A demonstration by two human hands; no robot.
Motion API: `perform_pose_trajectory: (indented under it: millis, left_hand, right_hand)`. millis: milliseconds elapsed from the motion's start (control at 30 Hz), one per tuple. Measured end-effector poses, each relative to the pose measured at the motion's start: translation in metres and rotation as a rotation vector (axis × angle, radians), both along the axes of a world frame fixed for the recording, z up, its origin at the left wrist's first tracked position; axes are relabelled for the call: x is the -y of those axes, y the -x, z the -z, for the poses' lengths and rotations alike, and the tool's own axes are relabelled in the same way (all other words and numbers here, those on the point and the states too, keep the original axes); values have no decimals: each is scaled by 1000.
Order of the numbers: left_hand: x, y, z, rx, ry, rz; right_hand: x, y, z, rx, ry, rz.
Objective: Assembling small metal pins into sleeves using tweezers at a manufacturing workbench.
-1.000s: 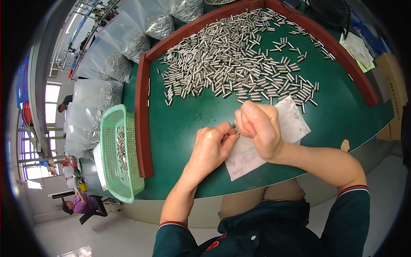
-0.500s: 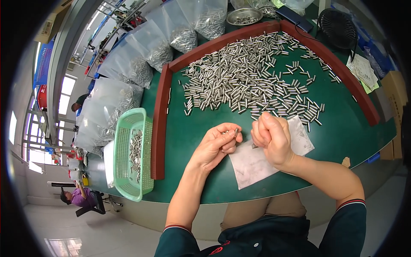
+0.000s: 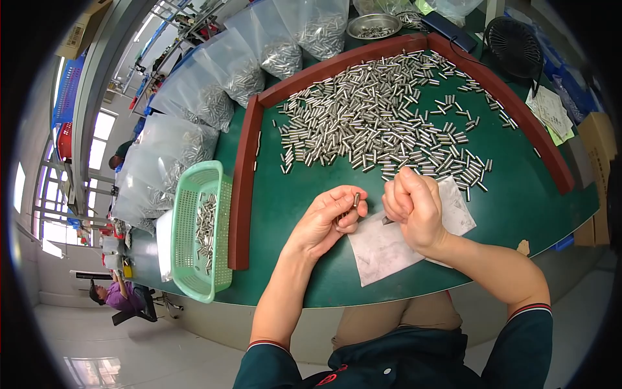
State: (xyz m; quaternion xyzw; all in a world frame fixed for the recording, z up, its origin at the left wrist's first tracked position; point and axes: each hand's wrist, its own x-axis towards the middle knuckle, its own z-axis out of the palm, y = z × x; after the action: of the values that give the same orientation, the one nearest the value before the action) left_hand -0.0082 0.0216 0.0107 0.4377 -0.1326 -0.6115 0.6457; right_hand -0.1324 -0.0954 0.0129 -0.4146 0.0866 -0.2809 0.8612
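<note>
My left hand [image 3: 321,222] is closed, with a short metal pin [image 3: 356,199] pinched upright between thumb and forefinger. Close by on its right, my right hand [image 3: 416,211] is curled into a fist; a small dark end shows beneath it, but what the fingers hold is hidden. Both hands are above the near part of the green table, apart from each other. Under the right hand lies a smudged white sheet [image 3: 376,259]. Beyond the hands spreads a large heap of shiny metal pins [image 3: 363,117].
Dark red wooden rails [image 3: 241,194] border the heap. Left of them stands a green plastic basket [image 3: 225,262] with pins inside. Clear bags [image 3: 214,104] of pins line the far left. A metal bowl [image 3: 355,34] and a black fan [image 3: 512,48] are at the back.
The pin in my left hand stands more upright and shows more of its length. My right hand has barely shifted, still in a fist.
</note>
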Motion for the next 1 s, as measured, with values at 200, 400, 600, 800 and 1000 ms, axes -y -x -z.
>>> perform_pose_trajectory:
  millis: [200,400,600,800,1000]
  left_hand:
    - [4,4,-2,54,-19,-110]
    - [24,0,12,1134,-92,-333]
    - [38,1,19,1819,-132,-181]
    - [25,0,14,1882,-205,-124]
    - [-4,26,-1,1425,-186,68]
  right_hand:
    - [4,1,3,2,-62,-30]
    - [5,-1,2,-11,-114,-20]
    - [4,-3,3,-26,-103,-10]
    - [3,-2,1,-21,-86,-23]
    - [5,-1,5,11,-61,-34]
